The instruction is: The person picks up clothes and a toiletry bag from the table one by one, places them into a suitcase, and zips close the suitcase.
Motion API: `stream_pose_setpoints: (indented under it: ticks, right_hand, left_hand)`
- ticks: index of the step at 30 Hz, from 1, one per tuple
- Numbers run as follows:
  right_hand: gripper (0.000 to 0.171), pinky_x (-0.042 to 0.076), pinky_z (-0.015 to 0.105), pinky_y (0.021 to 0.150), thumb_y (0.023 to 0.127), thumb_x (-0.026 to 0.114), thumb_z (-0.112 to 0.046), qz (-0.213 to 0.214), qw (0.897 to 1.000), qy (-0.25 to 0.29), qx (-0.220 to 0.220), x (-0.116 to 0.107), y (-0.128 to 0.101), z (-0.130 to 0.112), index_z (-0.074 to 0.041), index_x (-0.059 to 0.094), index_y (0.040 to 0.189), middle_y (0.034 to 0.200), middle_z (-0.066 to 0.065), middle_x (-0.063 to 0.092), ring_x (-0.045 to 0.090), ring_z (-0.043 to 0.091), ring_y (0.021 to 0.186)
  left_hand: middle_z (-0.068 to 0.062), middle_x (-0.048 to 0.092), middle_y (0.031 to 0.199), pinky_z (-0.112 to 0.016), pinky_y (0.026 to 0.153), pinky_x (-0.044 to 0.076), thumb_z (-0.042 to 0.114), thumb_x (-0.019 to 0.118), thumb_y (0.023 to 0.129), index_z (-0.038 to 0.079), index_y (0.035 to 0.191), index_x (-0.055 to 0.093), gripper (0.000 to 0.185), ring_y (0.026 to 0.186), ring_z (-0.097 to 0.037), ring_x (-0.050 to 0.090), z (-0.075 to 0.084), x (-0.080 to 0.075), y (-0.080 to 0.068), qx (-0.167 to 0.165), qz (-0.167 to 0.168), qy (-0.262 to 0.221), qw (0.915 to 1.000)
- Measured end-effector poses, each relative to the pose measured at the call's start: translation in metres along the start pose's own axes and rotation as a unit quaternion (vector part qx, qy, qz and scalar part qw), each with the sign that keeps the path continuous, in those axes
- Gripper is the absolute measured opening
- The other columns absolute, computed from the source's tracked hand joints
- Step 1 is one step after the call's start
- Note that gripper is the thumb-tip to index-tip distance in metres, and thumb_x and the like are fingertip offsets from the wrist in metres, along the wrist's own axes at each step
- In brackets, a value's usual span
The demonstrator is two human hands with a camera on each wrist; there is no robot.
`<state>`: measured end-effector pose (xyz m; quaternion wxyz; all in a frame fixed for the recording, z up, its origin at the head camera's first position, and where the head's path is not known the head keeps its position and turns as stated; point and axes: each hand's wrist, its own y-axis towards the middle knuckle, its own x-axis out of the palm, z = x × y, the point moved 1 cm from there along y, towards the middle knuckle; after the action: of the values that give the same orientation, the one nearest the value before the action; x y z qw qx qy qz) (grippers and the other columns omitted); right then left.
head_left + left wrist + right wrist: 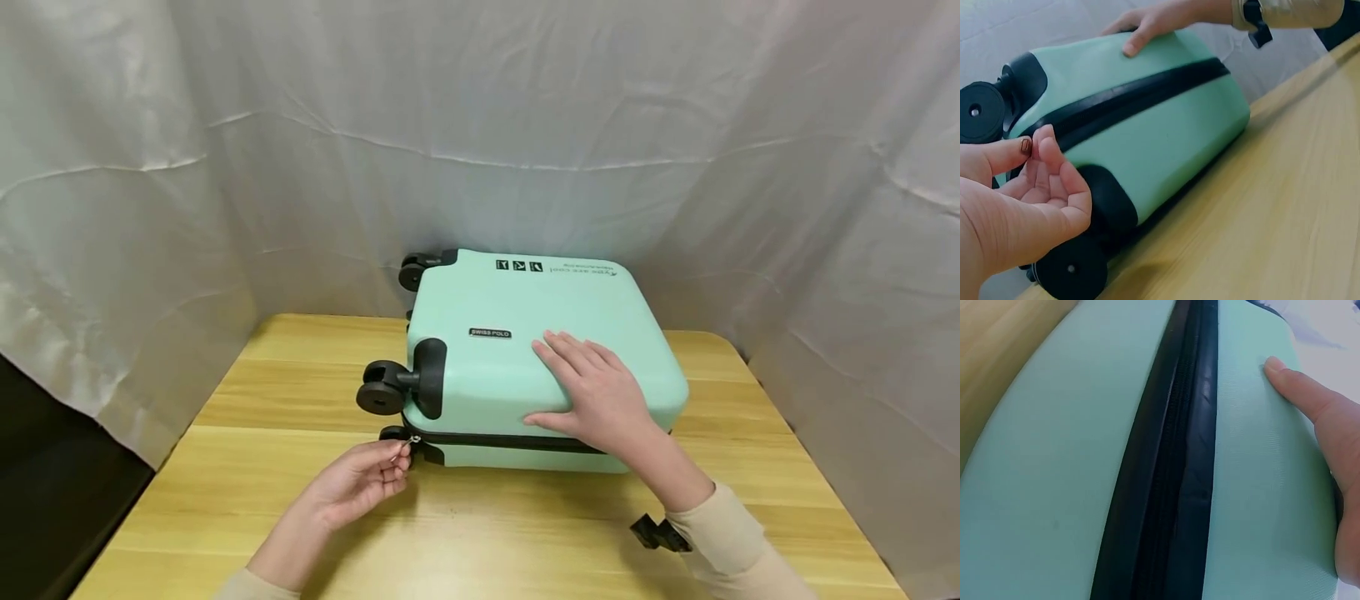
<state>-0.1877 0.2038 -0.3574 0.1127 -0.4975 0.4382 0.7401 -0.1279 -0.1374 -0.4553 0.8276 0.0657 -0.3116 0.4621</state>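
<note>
1. One mint-green hard-shell suitcase (pixel 525 350) lies flat at the far middle of the pale wooden counter (pixel 525 533)
2. Left hand (pixel 360 479) pinches the small metal zip pull (pixel 413 439) at the near-left corner; right hand (pixel 600 392) lies flat on the lid, fingers straight
3. Zipping seems to be the step in hand; next calls for drawing the pull along the black zip seam (pixel 1172 456)
4. Three black wheels (pixel 378 387) show
</note>
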Motion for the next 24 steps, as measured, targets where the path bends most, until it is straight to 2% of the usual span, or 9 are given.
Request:
stream_pose_setpoints:
  ticks: [6, 12, 20, 24]
  right_hand:
    - [0.099, 0.040, 0.047, 0.108, 0.069, 0.071, -0.070, 0.017, 1.000, -0.008, -0.024, 0.000, -0.002, 0.002, -0.012, 0.045, 0.146, 0.146, 0.010, 0.051, 0.048, 0.028, 0.135]
    - [0.095, 0.042, 0.047, 0.107, 0.072, 0.071, -0.066, 0.015, 0.998, -0.006, -0.065, -0.004, 0.007, -0.004, -0.011, 0.046, 0.145, 0.143, 0.012, 0.053, 0.049, 0.030, 0.133]
    - [0.092, 0.045, 0.047, 0.104, 0.076, 0.066, -0.070, 0.018, 0.991, 0.001, -0.134, -0.002, 0.039, -0.019, -0.014, 0.044, 0.146, 0.144, 0.009, 0.051, 0.049, 0.028, 0.134]
    - [0.093, 0.042, 0.046, 0.108, 0.079, 0.060, -0.072, 0.001, 0.985, -0.002, -0.174, 0.002, 0.058, -0.027, -0.014, 0.040, 0.149, 0.148, 0.009, 0.048, 0.046, 0.026, 0.137]
  left_hand:
    - [0.007, 0.065, 0.093, -0.021, 0.086, 0.051, 0.010, 0.041, 0.103, 0.016, 0.098, 0.066, 0.026, 0.088, -0.005, 0.058, 0.000, -0.001, 0.004, -0.012, 0.002, 0.018, 0.9998]
    - [0.008, 0.063, 0.092, -0.022, 0.087, 0.050, 0.010, 0.038, 0.104, 0.016, 0.099, 0.064, 0.026, 0.087, -0.005, 0.057, -0.003, -0.004, 0.003, -0.007, -0.018, 0.027, 0.9994]
    - [0.008, 0.063, 0.092, -0.022, 0.086, 0.050, 0.011, 0.038, 0.104, 0.015, 0.100, 0.064, 0.026, 0.086, -0.005, 0.057, -0.007, -0.006, 0.006, 0.003, -0.032, 0.030, 0.9990]
    - [0.007, 0.063, 0.091, -0.022, 0.085, 0.050, 0.010, 0.038, 0.104, 0.015, 0.099, 0.064, 0.026, 0.085, -0.005, 0.057, -0.007, -0.006, 0.008, 0.008, -0.031, 0.036, 0.9989]
